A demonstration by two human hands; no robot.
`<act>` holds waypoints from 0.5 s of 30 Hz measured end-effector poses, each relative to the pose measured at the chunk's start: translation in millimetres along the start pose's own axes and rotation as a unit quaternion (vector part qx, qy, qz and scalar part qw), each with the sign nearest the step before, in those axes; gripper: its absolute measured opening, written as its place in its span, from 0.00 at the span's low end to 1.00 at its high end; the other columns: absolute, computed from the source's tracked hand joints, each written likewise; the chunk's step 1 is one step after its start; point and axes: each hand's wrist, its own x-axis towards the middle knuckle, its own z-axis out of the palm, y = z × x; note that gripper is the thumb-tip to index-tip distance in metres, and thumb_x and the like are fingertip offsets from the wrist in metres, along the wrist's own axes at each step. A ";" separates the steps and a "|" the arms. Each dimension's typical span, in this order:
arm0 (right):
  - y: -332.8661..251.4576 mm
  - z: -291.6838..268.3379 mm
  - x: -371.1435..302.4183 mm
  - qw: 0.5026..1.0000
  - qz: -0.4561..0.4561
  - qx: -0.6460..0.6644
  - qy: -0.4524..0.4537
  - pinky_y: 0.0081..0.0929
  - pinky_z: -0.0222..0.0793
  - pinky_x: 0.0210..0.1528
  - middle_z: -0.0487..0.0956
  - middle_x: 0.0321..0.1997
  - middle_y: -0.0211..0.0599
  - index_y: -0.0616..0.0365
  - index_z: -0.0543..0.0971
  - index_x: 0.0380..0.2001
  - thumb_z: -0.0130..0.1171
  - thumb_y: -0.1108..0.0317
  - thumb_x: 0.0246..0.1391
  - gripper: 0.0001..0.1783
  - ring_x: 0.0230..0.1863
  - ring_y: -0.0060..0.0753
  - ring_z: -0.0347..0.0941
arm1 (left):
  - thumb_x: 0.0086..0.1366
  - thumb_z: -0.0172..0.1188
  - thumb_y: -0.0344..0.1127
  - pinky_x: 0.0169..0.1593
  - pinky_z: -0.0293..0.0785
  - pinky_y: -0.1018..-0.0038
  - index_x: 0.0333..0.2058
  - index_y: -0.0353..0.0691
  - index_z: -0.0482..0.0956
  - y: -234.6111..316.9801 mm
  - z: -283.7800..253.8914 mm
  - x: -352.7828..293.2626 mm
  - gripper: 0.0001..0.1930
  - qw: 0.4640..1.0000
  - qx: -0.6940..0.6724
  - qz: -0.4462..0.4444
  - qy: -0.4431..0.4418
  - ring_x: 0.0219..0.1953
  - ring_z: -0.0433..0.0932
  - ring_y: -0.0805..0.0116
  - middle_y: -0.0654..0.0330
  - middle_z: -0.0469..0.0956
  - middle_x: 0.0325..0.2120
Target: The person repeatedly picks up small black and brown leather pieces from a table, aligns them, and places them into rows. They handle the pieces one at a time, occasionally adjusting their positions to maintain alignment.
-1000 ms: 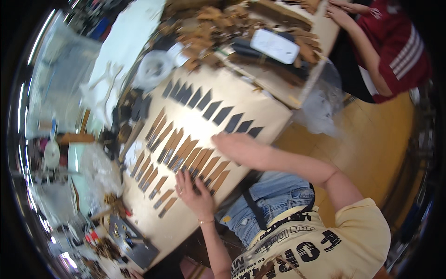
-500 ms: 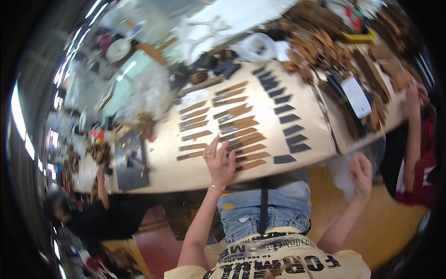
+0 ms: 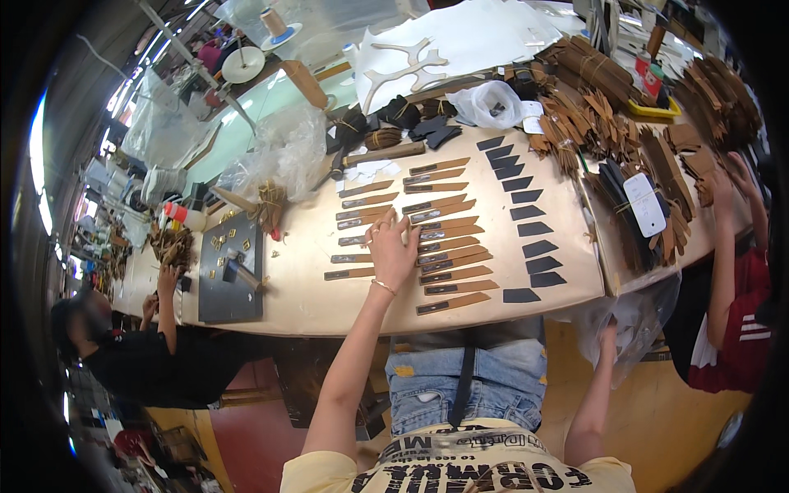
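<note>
My left hand (image 3: 392,251) lies palm down between two columns of brown leather strips, its fingers spread and touching the strips. Each strip (image 3: 454,306) has a slanted end and a dark patch near the other end; several stand in the right column and several more, such as the strip (image 3: 349,274), in the left one. Farther right runs a column of black slant-ended pieces (image 3: 534,229). Below the table's right front edge, my right hand (image 3: 608,333) is at a clear plastic bag (image 3: 645,316); its fingers are hidden.
A dark board (image 3: 230,287) with small gold-coloured metal pieces lies left on the table. Bundles of brown leather (image 3: 588,123) and a white tag (image 3: 643,205) are at the right. A hammer (image 3: 382,154) lies behind the strips. People sit on both sides.
My view has shifted, and the table sits a little differently in it. My left hand has slid farther up among the strips. My right hand, earlier raised in a loose fist, has dropped to the plastic bag.
</note>
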 end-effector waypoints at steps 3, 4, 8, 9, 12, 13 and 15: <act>0.5 -14.1 -3.4 0.998 -0.008 0.009 0.068 0.46 0.65 0.58 0.78 0.52 0.62 0.63 0.71 0.59 0.49 0.68 0.56 0.27 0.57 0.62 0.72 | 0.63 0.62 0.41 0.65 0.51 0.55 0.42 0.43 0.85 0.4 0.2 -0.3 0.12 0.999 -0.011 0.032 0.005 0.59 0.69 0.51 0.48 0.75 0.54; 1.1 -19.4 -7.3 0.995 -0.007 0.008 0.095 0.46 0.65 0.58 0.78 0.52 0.61 0.63 0.70 0.60 0.49 0.69 0.56 0.28 0.57 0.62 0.72 | 0.62 0.63 0.40 0.65 0.52 0.56 0.40 0.43 0.85 0.9 -0.3 0.0 0.11 0.999 -0.034 0.033 0.015 0.58 0.69 0.52 0.50 0.76 0.53; -13.5 -44.9 -48.0 0.968 -0.031 -0.196 0.151 0.46 0.68 0.55 0.80 0.51 0.57 0.62 0.74 0.57 0.52 0.68 0.58 0.24 0.55 0.59 0.75 | 0.59 0.67 0.38 0.60 0.56 0.59 0.34 0.43 0.85 2.1 -5.7 1.9 0.07 0.993 -0.114 -0.006 0.012 0.55 0.72 0.57 0.54 0.79 0.49; -28.3 -55.2 -57.0 0.961 -0.023 -0.217 0.170 0.46 0.69 0.54 0.80 0.50 0.57 0.62 0.76 0.56 0.53 0.66 0.60 0.22 0.54 0.57 0.75 | 0.58 0.68 0.37 0.58 0.58 0.60 0.33 0.43 0.85 2.1 -6.6 3.8 0.07 0.990 -0.136 -0.020 0.008 0.54 0.73 0.59 0.54 0.80 0.48; -85.5 -106.7 -100.6 0.973 0.060 -0.100 0.199 0.40 0.72 0.51 0.82 0.46 0.51 0.63 0.78 0.52 0.56 0.63 0.62 0.20 0.48 0.48 0.80 | 0.59 0.67 0.34 0.52 0.64 0.65 0.34 0.41 0.84 -3.5 -11.9 7.0 0.06 0.980 -0.194 -0.031 -0.033 0.38 0.80 0.66 0.61 0.83 0.34; -110.9 -120.7 -114.5 0.970 0.038 -0.072 0.230 0.37 0.73 0.49 0.83 0.44 0.50 0.63 0.78 0.51 0.57 0.63 0.62 0.19 0.46 0.44 0.80 | 0.59 0.67 0.33 0.51 0.65 0.66 0.34 0.40 0.84 -5.3 -13.7 6.9 0.06 0.975 -0.214 -0.034 -0.050 0.35 0.81 0.67 0.62 0.84 0.31; -166.3 -136.2 -141.6 0.954 -0.002 0.011 0.301 0.31 0.74 0.47 0.83 0.41 0.46 0.64 0.79 0.47 0.57 0.63 0.63 0.16 0.41 0.36 0.81 | 0.60 0.66 0.33 0.49 0.65 0.64 0.38 0.41 0.84 -7.4 -13.5 8.1 0.08 0.972 -0.231 -0.040 -0.032 0.32 0.79 0.66 0.62 0.83 0.29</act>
